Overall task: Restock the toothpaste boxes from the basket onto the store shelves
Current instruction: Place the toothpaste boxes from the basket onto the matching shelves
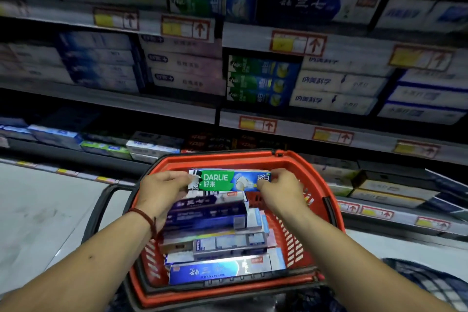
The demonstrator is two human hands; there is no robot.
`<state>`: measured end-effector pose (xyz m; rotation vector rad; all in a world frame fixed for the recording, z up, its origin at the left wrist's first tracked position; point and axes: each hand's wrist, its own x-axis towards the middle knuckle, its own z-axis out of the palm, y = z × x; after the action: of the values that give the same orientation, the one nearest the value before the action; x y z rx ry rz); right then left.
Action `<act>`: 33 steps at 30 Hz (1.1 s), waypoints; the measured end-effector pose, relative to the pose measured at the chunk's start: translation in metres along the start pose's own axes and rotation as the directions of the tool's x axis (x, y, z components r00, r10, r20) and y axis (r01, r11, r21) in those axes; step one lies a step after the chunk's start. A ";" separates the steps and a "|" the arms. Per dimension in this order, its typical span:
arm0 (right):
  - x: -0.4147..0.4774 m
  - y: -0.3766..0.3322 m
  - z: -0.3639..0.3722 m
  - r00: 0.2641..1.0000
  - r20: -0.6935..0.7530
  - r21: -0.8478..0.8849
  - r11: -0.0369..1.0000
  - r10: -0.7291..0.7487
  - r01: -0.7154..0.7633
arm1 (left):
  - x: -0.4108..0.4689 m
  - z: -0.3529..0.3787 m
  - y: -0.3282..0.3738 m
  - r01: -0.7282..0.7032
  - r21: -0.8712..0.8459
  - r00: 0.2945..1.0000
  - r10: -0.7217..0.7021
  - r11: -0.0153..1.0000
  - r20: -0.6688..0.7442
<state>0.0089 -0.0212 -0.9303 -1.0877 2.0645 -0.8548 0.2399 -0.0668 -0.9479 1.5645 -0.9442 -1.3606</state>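
A green and blue Darlie toothpaste box is held level above the far end of the red basket. My left hand grips its left end and my right hand pinches its right end. Below it, several other toothpaste boxes lie stacked in the basket, dark blue, white and light blue. On the middle shelf, a stack of matching green and blue Darlie boxes stands just right of the shelf divider.
Shelves packed with toothpaste boxes fill the view ahead, with yellow and red price tags along their edges. The basket's black handle hangs to its left. Pale floor lies at the left.
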 end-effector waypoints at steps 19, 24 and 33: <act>0.025 -0.241 -0.127 0.874 -0.225 0.201 0.857 -0.430 0.474 | 0.011 -0.001 0.284 -0.578 0.129 0.800 0.590 0.806 -0.107; 0.044 -0.287 -0.152 0.817 -0.280 0.159 0.815 -0.504 0.558 | 0.013 0.006 0.341 -0.634 0.153 0.752 0.651 0.758 -0.106; 0.068 -0.322 -0.157 0.748 -0.303 -0.003 0.786 -0.590 0.619 | 0.037 0.032 0.388 -0.669 0.148 0.710 0.685 0.728 -0.164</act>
<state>-0.0013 -0.1849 -0.6043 -1.7079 1.8637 -1.4974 0.2073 -0.2471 -0.6027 1.1844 -1.2836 -0.6218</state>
